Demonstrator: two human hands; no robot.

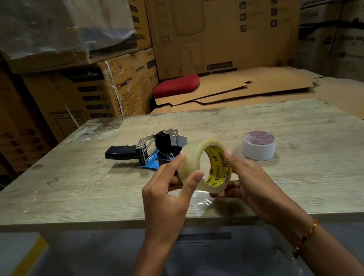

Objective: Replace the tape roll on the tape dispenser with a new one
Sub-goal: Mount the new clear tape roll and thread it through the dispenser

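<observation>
holding the clear tape roll (200, 167) pinched between my left hand (167, 201) and right hand (247, 180), i judge i'm hunting its loose end. next comes seating it on the tape dispenser (152, 150), lying bare at eleven o'clock.

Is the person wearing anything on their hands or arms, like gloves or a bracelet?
No gloves and no sleeves in view: both the left hand and the right hand are bare, and so are the forearms. The right wrist wears a thin thread bracelet in red and orange with a few dark beads. The left wrist has nothing on it.
</observation>
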